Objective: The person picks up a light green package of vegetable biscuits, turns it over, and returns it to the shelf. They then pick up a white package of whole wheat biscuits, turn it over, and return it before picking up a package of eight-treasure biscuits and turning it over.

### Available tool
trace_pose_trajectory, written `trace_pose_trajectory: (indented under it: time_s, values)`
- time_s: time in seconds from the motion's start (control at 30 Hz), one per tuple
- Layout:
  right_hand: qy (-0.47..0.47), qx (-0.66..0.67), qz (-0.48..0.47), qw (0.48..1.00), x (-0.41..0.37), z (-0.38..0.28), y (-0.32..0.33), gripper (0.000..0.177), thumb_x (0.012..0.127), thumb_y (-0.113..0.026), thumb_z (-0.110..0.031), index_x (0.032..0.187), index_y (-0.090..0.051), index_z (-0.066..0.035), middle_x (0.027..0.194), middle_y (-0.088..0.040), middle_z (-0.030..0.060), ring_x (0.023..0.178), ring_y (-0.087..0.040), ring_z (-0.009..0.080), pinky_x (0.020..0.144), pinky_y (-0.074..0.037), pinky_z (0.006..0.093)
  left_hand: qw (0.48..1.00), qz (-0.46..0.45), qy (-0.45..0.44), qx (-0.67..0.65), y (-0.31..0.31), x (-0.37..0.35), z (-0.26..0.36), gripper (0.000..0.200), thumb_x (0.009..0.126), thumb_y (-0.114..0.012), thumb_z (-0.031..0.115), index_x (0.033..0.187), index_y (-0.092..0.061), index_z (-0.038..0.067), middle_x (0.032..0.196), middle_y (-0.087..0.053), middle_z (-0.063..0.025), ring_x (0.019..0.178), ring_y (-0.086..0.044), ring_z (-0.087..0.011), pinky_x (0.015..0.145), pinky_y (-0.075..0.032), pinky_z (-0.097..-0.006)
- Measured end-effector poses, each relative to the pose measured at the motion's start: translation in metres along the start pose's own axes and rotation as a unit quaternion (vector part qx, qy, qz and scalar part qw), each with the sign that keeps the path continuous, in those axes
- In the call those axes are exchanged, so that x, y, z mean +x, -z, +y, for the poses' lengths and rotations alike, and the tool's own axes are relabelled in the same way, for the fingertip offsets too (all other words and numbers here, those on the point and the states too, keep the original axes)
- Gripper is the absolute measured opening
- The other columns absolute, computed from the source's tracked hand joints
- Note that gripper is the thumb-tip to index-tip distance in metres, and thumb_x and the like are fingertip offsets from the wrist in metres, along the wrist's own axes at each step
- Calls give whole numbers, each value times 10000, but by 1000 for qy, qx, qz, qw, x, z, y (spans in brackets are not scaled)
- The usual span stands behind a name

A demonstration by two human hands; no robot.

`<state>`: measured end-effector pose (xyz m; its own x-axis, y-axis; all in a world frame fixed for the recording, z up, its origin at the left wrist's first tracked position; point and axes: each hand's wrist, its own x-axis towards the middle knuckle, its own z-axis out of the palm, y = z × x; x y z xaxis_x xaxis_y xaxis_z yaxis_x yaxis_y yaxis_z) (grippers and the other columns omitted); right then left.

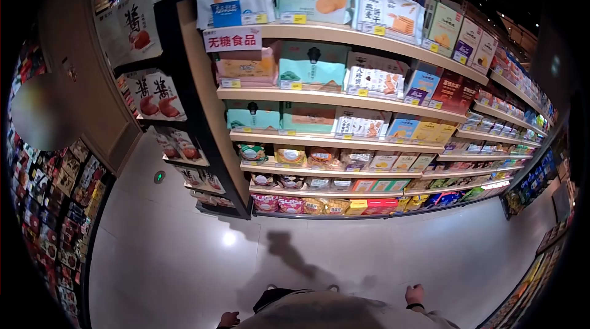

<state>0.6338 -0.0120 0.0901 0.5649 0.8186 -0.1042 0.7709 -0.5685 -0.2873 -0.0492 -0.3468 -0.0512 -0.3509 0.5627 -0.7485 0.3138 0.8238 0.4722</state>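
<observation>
Far left: rack (46, 230) packed with small packs, along the aisle edge. Next, green-arrow marker (160, 177) on the floor (184, 249), then black end stand (176, 40) with white-and-red packs (158, 96) on its tiers.

Left hand (229, 319) low at the wearer's side, over the floor, well apart from the shelving. Fingers partly cut off by the frame; can't tell if open or closed.

Main shelf unit (344, 96): red-lettered sign (232, 39) hangs at the top tier's left corner, just under its front edge. Bottom tier, left corner: pink bags (276, 204), nearest goods to the left hand. Mint-green pack (313, 66) sits left of middle on the second tier. Bottom tier, around the middle of the front edge: yellow box (356, 207), then red packs (382, 206), nearest to the right hand on this unit.

Right hand (415, 295), dark wristband (416, 306), hangs over the floor, apart from the goods. Fingers curl inward; can't tell if fully closed.

Bottom tier, further right: blue packs (444, 198).
</observation>
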Motion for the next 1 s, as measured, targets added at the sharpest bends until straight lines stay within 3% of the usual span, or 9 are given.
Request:
trace_pose_trajectory:
  time_s: [0.13, 0.23, 0.3, 0.43, 0.5, 0.67, 0.87, 0.97, 1.0]
  values:
    - [169, 1, -107, 980, -12, -90, 3, 438, 730, -686, -298, 999, -626, 43, 919, -658, 225, 895, -631, 366, 825, -508, 415, 966, 6, 188, -180, 76, -29, 56, 344, 877, -548, 323, 1018, -590, 12, 879, -668, -156, 716, -657, -270, 597, -497, -407]
    - [147, -9, -177, 973, -30, -154, 33, 425, 740, -691, -315, 1006, -632, 10, 980, -646, 223, 934, -627, 348, 842, -504, 409, 958, 3, 200, -207, 110, -13, 41, 328, 861, -579, 319, 961, -583, 6, 893, -669, -158, 705, -664, -268, 572, -489, -394]
    - [139, -4, -191, 972, -33, -170, 35, 459, 752, -691, -351, 1037, -633, 4, 990, -662, 213, 952, -638, 329, 846, -508, 396, 951, -31, 259, -167, 132, -1, 31, 401, 866, -560, 344, 1044, -577, -15, 897, -680, -142, 731, -663, -275, 640, -502, -412]
    - [140, -24, -204, 969, -44, -181, 47, 471, 761, -689, -374, 1038, -634, 2, 1000, -667, 204, 960, -639, 328, 842, -509, 392, 944, 37, 217, -248, 170, 22, 35, 336, 865, -545, 288, 1038, -552, 1, 885, -655, -145, 703, -652, -260, 597, -489, -402]
    - [130, 0, -197, 972, -61, -178, 54, 479, 770, -682, -383, 1053, -632, 1, 987, -674, 199, 947, -645, 328, 840, -510, 384, 909, 125, 125, -378, 182, 28, 41, 347, 864, -548, 269, 1090, -518, 7, 841, -636, -149, 691, -646, -266, 583, -489, -390]
    - [79, 3, -188, 979, -93, -147, 57, 464, 777, -679, -378, 1037, -643, 4, 962, -679, 196, 936, -650, 324, 839, -510, 380, 949, 27, 198, -244, 173, 38, 27, 367, 880, -564, 258, 1145, -514, 10, 846, -629, -147, 678, -644, -271, 590, -506, -403]
    - [21, 13, -178, 984, -86, -121, 35, 439, 781, -673, -373, 1006, -660, 3, 959, -680, 192, 939, -650, 319, 843, -508, 381, 970, -68, 172, -158, 155, 26, 33, 353, 861, -548, 323, 1094, -519, 59, 916, -644, -147, 739, -652, -286, 614, -499, -423]
    - [43, 19, -169, 985, -66, -143, 26, 411, 788, -668, -354, 986, -658, 6, 926, -683, 186, 899, -657, 311, 807, -516, 373, 992, -108, 32, -61, 140, 51, 8, 336, 864, -551, 317, 1051, -532, 38, 886, -646, -160, 733, -651, -299, 612, -506, -428]
    - [65, 34, -161, 984, -53, -155, 21, 384, 794, -665, -336, 964, -656, 8, 890, -687, 182, 855, -665, 303, 772, -522, 367, 991, -86, 37, -96, 143, 47, 26, 328, 858, -563, 294, 1021, -535, 10, 881, -647, -180, 725, -646, -303, 616, -510, -434]
